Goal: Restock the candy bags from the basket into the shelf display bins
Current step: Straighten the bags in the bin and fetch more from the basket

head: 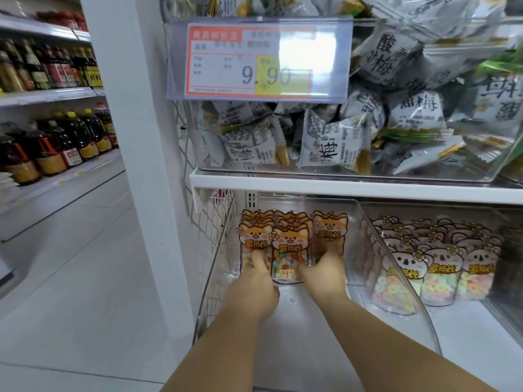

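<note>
Upright candy bags point(291, 244) stand just above the left hand point(252, 284), its thumb pressing one, and the right hand point(322, 273); I cannot tell whether either grips.

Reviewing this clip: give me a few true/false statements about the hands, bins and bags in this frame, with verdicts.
1. Both the left hand and the right hand reach into the lower clear bin. True.
2. Fox candy bags stand upright at the back of that bin. True.
3. No other candy sits to the right of that bin. False: koala candy bags stand there.
4. The price tag reads 19.90. False: it reads 9.90.
5. The upper clear bin holds canned drinks. False: it holds grey-and-white sachets.
</note>
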